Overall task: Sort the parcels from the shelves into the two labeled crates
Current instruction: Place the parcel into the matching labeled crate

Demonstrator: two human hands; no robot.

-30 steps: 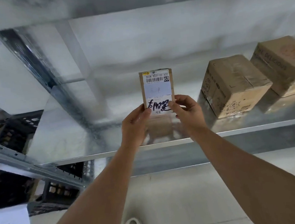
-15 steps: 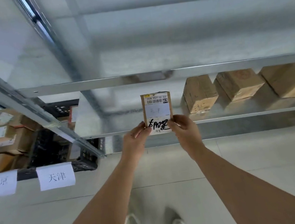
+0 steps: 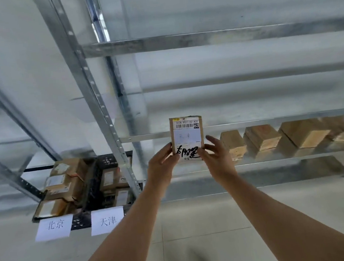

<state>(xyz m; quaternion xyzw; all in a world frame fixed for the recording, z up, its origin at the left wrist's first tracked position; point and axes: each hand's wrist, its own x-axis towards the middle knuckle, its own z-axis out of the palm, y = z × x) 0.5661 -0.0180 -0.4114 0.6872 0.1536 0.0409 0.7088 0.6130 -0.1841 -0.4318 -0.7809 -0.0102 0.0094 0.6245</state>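
I hold a small cardboard parcel [image 3: 187, 137] upright in front of me, its white shipping label with a barcode and black handwriting facing me. My left hand [image 3: 162, 165] pinches its lower left edge and my right hand [image 3: 217, 156] holds the lower right edge. Two black crates stand on the floor at the left: the left crate [image 3: 38, 214] behind a paper label [image 3: 54, 227], the right crate [image 3: 105, 160] behind a second paper label [image 3: 106, 220]. Both crates hold several cardboard parcels.
Several brown boxes [image 3: 263, 140] sit on the low metal shelf [image 3: 279, 161] to the right of the held parcel. A perforated metal upright [image 3: 87, 80] runs diagonally between me and the crates. Pale tiled floor lies below.
The view has pulled back and turned left, so both crates and their labels now show fully. The parcel stays held in both hands, away from the shelf.
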